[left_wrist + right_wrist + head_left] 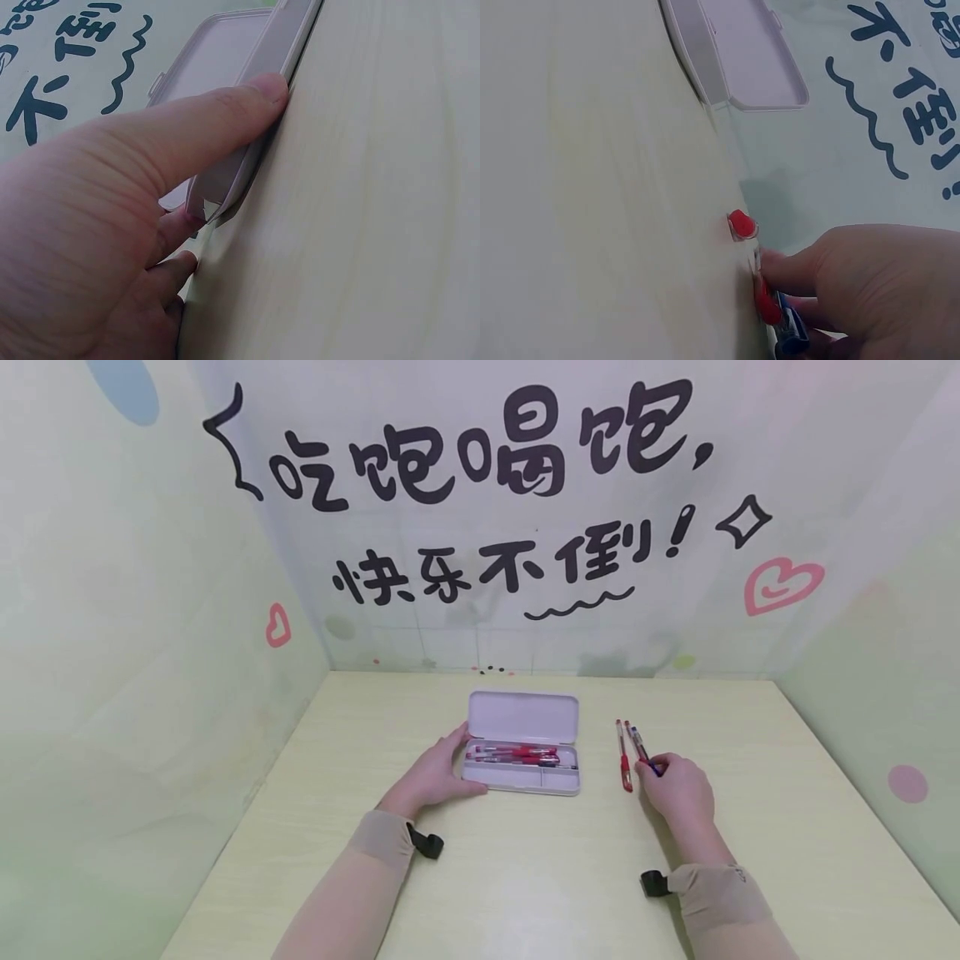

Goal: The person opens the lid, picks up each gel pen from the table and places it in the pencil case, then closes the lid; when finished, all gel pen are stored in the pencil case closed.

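A pale lilac pencil case (523,717) lies with its lid up, several red pens and a dark-tipped one inside. My left hand (435,774) grips its left end, thumb (247,112) along the front wall and fingers round the back corner. To the right of the case, my right hand (678,789) pinches a blue pen (639,742) near its lower end. A red pen (767,304) lies close against that blue one at the fingertips; whether it is gripped too, I cannot tell. Just left of them, another red pen (625,768) rests on the table.
The light wood table (525,877) ends at a back wall (480,643) printed with large black characters. Side walls stand left and right. Inside the case, a divider (542,776) splits the front section. A black strap piece shows at each wrist.
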